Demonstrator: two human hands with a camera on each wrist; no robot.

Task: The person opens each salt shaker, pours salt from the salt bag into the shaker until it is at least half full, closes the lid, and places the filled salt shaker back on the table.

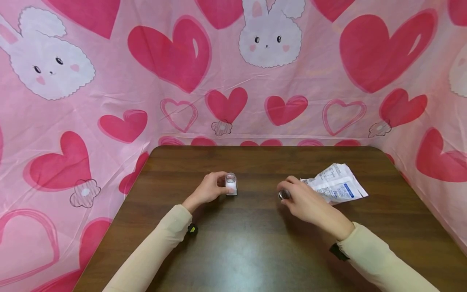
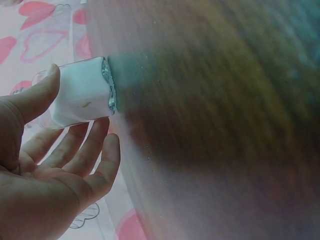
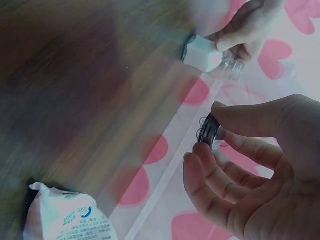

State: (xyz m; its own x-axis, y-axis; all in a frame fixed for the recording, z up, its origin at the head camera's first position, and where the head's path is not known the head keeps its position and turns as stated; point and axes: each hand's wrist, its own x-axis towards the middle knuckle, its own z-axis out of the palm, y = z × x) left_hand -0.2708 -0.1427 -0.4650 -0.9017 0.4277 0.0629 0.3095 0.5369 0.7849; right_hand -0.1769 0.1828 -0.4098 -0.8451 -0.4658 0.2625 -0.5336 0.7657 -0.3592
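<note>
In the head view my left hand (image 1: 209, 190) grips a small square glass jar (image 1: 231, 186) between thumb and fingers. It stands upright on the table, its mouth uncovered. White contents fill the jar's body (image 2: 82, 95) in the left wrist view, up to near the shoulder. My right hand (image 1: 305, 201), some way to the right of the jar, holds a round metal cap (image 1: 283, 194) above the table. Thumb and fingertips pinch the cap (image 3: 210, 132) at its edge in the right wrist view.
A crumpled white packet (image 1: 339, 186) with blue and black print lies on the brown wooden table (image 1: 237, 251), just beyond my right hand. Pink cloth (image 1: 306, 77) with hearts and rabbits hangs behind the table and along both sides.
</note>
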